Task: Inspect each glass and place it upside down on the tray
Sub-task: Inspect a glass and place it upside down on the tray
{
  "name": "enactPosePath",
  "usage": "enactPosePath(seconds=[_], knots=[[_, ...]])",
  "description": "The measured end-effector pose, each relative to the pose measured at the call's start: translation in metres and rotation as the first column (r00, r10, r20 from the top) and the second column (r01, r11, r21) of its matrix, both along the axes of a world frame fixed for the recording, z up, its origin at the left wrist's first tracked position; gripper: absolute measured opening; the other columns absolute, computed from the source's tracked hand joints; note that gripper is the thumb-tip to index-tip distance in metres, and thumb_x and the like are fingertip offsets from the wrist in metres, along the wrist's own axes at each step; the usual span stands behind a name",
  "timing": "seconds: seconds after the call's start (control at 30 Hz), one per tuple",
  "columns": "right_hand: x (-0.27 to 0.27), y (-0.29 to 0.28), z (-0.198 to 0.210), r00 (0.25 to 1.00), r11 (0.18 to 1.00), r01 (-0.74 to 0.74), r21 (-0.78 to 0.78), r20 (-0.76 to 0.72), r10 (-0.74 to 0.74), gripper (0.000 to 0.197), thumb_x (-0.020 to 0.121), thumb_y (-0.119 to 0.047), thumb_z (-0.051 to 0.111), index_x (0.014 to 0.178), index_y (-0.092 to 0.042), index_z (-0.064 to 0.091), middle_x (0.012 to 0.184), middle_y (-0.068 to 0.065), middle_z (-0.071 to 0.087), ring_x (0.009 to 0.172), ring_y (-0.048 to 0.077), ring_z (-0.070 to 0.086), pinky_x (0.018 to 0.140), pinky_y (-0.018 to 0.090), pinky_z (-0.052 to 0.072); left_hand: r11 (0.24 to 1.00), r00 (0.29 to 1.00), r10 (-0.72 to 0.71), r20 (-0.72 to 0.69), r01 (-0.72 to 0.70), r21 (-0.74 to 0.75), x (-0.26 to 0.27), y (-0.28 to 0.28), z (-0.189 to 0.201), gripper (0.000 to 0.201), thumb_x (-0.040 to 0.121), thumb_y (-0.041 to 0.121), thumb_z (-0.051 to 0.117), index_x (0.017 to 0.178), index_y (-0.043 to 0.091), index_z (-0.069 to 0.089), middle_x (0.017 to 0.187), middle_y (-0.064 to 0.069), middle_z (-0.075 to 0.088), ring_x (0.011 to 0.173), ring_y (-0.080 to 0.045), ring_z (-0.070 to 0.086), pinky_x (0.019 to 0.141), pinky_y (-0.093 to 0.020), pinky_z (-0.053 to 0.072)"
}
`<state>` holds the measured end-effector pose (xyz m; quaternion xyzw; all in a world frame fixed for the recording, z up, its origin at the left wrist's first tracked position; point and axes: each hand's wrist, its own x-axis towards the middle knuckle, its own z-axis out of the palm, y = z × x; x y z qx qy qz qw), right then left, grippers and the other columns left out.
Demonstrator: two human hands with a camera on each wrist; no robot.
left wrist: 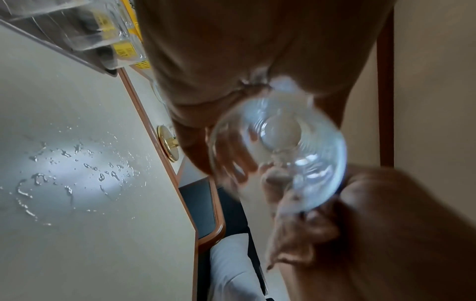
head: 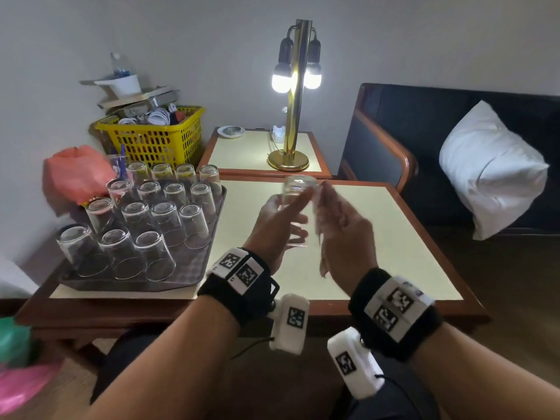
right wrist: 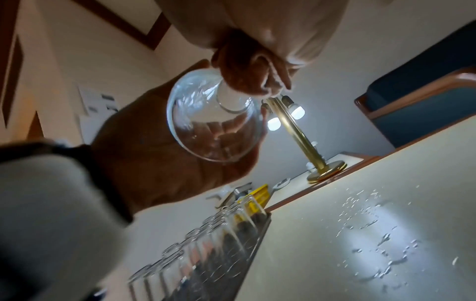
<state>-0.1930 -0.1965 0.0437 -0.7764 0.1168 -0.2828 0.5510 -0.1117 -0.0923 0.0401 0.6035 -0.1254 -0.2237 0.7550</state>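
My left hand [head: 280,218] grips a clear glass [head: 298,189] in the air above the table, its fingers curled round the wall. In the left wrist view the glass [left wrist: 278,150] is blurred. My right hand [head: 345,234] is just right of it and holds a pinkish-brown cloth [head: 328,207] against the glass. The right wrist view shows the glass [right wrist: 213,116] with my right fingers [right wrist: 252,77] at its narrow end. At the left, a dark grey tray [head: 194,277] carries several glasses [head: 163,219] standing upside down in rows.
Water drops [left wrist: 77,167] lie on the cream tabletop [head: 378,237] under my hands. A lit brass lamp [head: 291,116] stands on the side table behind. A yellow basket [head: 157,137] and a pink bag [head: 75,174] sit behind the tray. A sofa with a white pillow [head: 491,171] is at right.
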Motion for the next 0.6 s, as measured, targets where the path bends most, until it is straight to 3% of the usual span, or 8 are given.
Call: enactPosePath(seconds=[0.1, 0.17, 0.23, 0.3, 0.37, 0.43, 0.5, 0.6], knots=[[-0.003, 0.002, -0.003, 1.000, 0.997, -0.021, -0.068, 0.009, 0.022, 0.046, 0.102, -0.042, 0.051, 0.146, -0.027, 0.053, 0.130, -0.024, 0.061, 0.114, 0.000, 0.064, 0.093, 0.024, 0.056, 0.999, 0.995, -0.049, -0.089, 0.046, -0.028, 0.002, 0.003, 0.002, 0.055, 0.093, 0.070, 0.056, 0.120, 0.022, 0.059, 0.114, -0.017, 0.067, 0.100, -0.032, 0.070, 0.086, -0.046, 0.058], [0.003, -0.008, 0.001, 1.000, 0.999, 0.022, 0.026, 0.001, -0.022, 0.046, 0.101, -0.045, 0.052, 0.144, -0.027, 0.056, 0.132, -0.012, 0.066, 0.104, 0.011, 0.068, 0.083, 0.030, 0.059, 0.987, 0.987, -0.156, -0.047, 0.157, 0.021, 0.000, 0.004, 0.000, 0.052, 0.092, 0.060, 0.065, 0.122, 0.019, 0.058, 0.108, -0.016, 0.068, 0.089, -0.028, 0.071, 0.082, -0.042, 0.058], [0.002, -0.007, 0.002, 1.000, 0.999, 0.011, 0.047, 0.001, -0.011, 0.049, 0.100, -0.049, 0.051, 0.144, -0.028, 0.055, 0.131, -0.005, 0.068, 0.094, 0.012, 0.061, 0.074, 0.024, 0.052, 0.998, 0.998, -0.066, 0.008, 0.066, 0.017, 0.001, 0.003, 0.001, 0.060, 0.080, 0.059, 0.073, 0.121, 0.018, 0.058, 0.101, -0.011, 0.067, 0.079, -0.022, 0.068, 0.074, -0.037, 0.056], [-0.006, 0.005, -0.002, 0.998, 0.997, -0.059, -0.049, 0.006, 0.060, 0.047, 0.102, -0.045, 0.050, 0.146, -0.029, 0.053, 0.136, -0.015, 0.062, 0.094, 0.002, 0.062, 0.077, 0.020, 0.053, 0.998, 0.999, 0.053, 0.000, -0.053, -0.018, 0.006, 0.002, 0.002, 0.063, 0.080, 0.068, 0.066, 0.120, 0.020, 0.058, 0.107, -0.012, 0.067, 0.089, -0.024, 0.069, 0.076, -0.038, 0.056], [-0.006, 0.003, -0.005, 0.998, 0.996, -0.060, -0.064, 0.008, 0.060, 0.046, 0.102, -0.042, 0.051, 0.146, -0.028, 0.052, 0.134, -0.016, 0.063, 0.096, 0.000, 0.065, 0.080, 0.021, 0.056, 0.999, 0.998, -0.035, -0.054, 0.036, 0.002, 0.005, 0.006, 0.003, 0.055, 0.094, 0.069, 0.055, 0.119, 0.021, 0.057, 0.118, -0.018, 0.068, 0.104, -0.032, 0.069, 0.086, -0.045, 0.057], [0.003, -0.008, 0.001, 1.000, 0.999, 0.001, 0.033, -0.001, -0.001, 0.046, 0.101, -0.045, 0.052, 0.145, -0.032, 0.054, 0.125, -0.008, 0.070, 0.088, 0.006, 0.060, 0.078, 0.027, 0.054, 0.987, 0.989, -0.145, -0.025, 0.146, 0.059, 0.002, 0.006, 0.001, 0.052, 0.091, 0.061, 0.065, 0.120, 0.019, 0.056, 0.115, -0.018, 0.069, 0.098, -0.030, 0.070, 0.085, -0.044, 0.056], [0.005, -0.008, 0.004, 1.000, 0.998, 0.022, 0.053, -0.009, -0.022, 0.044, 0.101, -0.045, 0.051, 0.144, -0.033, 0.055, 0.115, -0.011, 0.072, 0.084, 0.012, 0.060, 0.075, 0.032, 0.055, 0.997, 0.998, -0.061, 0.017, 0.061, 0.042, 0.001, 0.004, 0.002, 0.060, 0.078, 0.060, 0.073, 0.119, 0.019, 0.057, 0.105, -0.012, 0.068, 0.085, -0.025, 0.068, 0.076, -0.038, 0.055], [-0.005, 0.006, -0.002, 0.998, 0.995, -0.067, -0.073, 0.001, 0.068, 0.045, 0.103, -0.044, 0.050, 0.146, -0.030, 0.052, 0.138, -0.013, 0.063, 0.099, 0.008, 0.067, 0.081, 0.025, 0.057, 0.999, 0.998, 0.036, -0.045, -0.037, -0.025, 0.004, 0.003, 0.003, 0.059, 0.087, 0.073, 0.057, 0.117, 0.022, 0.058, 0.113, -0.013, 0.068, 0.098, -0.028, 0.069, 0.083, -0.043, 0.058]])
